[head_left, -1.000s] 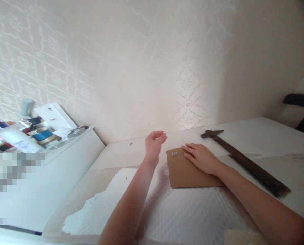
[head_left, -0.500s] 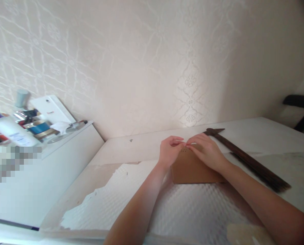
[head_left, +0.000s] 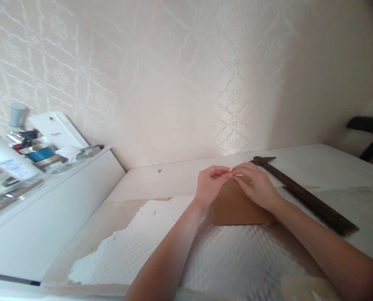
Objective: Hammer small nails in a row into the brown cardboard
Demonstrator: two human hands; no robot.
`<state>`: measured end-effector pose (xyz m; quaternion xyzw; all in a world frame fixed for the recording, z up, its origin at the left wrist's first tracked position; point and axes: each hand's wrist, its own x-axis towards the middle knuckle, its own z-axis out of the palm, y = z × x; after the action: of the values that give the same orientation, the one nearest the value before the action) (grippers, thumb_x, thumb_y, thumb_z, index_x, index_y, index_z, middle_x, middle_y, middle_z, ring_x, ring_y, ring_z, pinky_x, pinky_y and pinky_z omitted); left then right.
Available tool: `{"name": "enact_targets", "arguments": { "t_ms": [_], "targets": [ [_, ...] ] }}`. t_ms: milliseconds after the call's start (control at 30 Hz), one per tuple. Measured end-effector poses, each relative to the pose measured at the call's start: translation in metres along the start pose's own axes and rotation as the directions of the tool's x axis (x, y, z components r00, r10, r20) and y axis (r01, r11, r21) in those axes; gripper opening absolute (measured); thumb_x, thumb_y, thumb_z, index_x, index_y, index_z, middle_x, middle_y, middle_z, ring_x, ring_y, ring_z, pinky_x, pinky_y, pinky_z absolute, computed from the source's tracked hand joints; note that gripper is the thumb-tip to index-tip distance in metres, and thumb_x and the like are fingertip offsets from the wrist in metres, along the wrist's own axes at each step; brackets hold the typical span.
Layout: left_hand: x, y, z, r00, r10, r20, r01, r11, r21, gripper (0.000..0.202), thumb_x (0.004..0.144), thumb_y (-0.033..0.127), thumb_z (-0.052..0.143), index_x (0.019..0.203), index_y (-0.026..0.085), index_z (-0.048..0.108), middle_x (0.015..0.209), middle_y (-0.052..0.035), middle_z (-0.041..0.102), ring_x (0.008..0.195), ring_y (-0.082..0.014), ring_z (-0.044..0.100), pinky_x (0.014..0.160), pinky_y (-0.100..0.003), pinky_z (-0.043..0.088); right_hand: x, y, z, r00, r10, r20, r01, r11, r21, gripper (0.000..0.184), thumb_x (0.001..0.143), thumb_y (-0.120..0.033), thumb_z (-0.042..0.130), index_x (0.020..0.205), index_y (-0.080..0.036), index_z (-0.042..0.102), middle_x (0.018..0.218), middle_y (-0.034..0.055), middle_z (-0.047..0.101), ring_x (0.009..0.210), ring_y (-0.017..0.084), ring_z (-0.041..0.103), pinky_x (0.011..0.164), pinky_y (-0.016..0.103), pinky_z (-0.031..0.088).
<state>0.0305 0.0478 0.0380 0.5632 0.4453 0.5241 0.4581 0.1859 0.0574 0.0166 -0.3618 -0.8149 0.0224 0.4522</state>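
A brown cardboard piece [head_left: 239, 209] lies on the covered tabletop, with several small dark holes or dots near its far edge. Over that far end, my left hand [head_left: 211, 182] and my right hand [head_left: 257, 184] meet fingertip to fingertip. Both are closed in a pinch. Whatever sits between the fingertips is too small to make out. Just right of my right hand lies a hammer [head_left: 305, 192] with a dark wooden handle, its pointed metal head toward the wall.
White textured sheeting [head_left: 123, 246] with a ragged edge covers part of the table. On the left, a white cabinet [head_left: 64, 200] carries a white box [head_left: 59, 129], blue tape [head_left: 41, 154] and other clutter. A patterned wall stands behind; a black curved object [head_left: 369, 127] shows at far right.
The fingertips of both hands have drawn slightly closer together over the cardboard. The view has shifted a little, so the cabinet items appear further left.
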Motion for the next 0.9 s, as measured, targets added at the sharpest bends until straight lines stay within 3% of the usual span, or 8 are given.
{"name": "enact_targets", "arguments": {
  "t_ms": [200, 367, 500, 667, 900],
  "targets": [
    [0.005, -0.008, -0.001, 0.997, 0.043, -0.062, -0.034, 0.99, 0.136, 0.011, 0.07, 0.024, 0.067, 0.077, 0.016, 0.07, 0.081, -0.0046, 0.071, 0.075, -0.0143, 0.063, 0.076, -0.027, 0.05, -0.001, 0.006, 0.002, 0.998, 0.04, 0.045, -0.036, 0.996, -0.081, 0.024, 0.09, -0.033, 0.042, 0.084, -0.022, 0.062, 0.089, 0.0059, 0.065, 0.087, 0.021, 0.057, 0.081, 0.036, 0.045],
    [0.018, -0.025, -0.007, 0.992, 0.101, -0.074, -0.069, 0.935, 0.348, 0.009, 0.072, 0.021, 0.065, 0.079, 0.018, 0.069, 0.081, -0.0035, 0.071, 0.078, -0.0146, 0.064, 0.079, -0.028, 0.048, -0.003, 0.025, -0.01, 0.972, 0.236, 0.022, -0.213, 0.909, -0.359, 0.029, 0.087, -0.032, 0.041, 0.089, -0.019, 0.066, 0.094, 0.0087, 0.066, 0.09, 0.025, 0.056, 0.082, 0.039, 0.045],
    [0.021, -0.032, -0.012, 0.997, 0.071, -0.026, -0.048, 0.853, 0.52, 0.012, 0.072, 0.019, 0.065, 0.083, 0.019, 0.069, 0.083, -0.003, 0.071, 0.078, -0.0147, 0.065, 0.08, -0.027, 0.047, -0.008, 0.039, -0.023, 0.906, 0.423, -0.009, -0.358, 0.754, -0.551, 0.032, 0.084, -0.03, 0.041, 0.096, -0.017, 0.068, 0.098, 0.0114, 0.065, 0.089, 0.027, 0.057, 0.078, 0.04, 0.045],
    [0.02, -0.029, -0.014, 0.999, 0.038, 0.011, -0.036, 0.752, 0.658, 0.015, 0.075, 0.023, 0.064, 0.089, 0.021, 0.068, 0.085, -0.0011, 0.071, 0.082, -0.0139, 0.065, 0.084, -0.025, 0.046, -0.01, 0.037, -0.031, 0.804, 0.589, -0.079, -0.493, 0.587, -0.642, 0.035, 0.082, -0.031, 0.043, 0.104, -0.018, 0.066, 0.098, 0.012, 0.065, 0.092, 0.029, 0.055, 0.074, 0.039, 0.044],
    [0.018, -0.025, -0.015, 1.0, 0.004, 0.003, -0.005, 0.723, 0.691, 0.018, 0.075, 0.024, 0.064, 0.092, 0.021, 0.067, 0.085, -0.0017, 0.071, 0.082, -0.0147, 0.065, 0.085, -0.026, 0.045, -0.012, 0.032, -0.038, 0.698, 0.711, -0.084, -0.568, 0.477, -0.671, 0.04, 0.081, -0.035, 0.042, 0.112, -0.018, 0.062, 0.099, 0.0182, 0.061, 0.094, 0.037, 0.054, 0.068, 0.045, 0.044]
  ]
}}
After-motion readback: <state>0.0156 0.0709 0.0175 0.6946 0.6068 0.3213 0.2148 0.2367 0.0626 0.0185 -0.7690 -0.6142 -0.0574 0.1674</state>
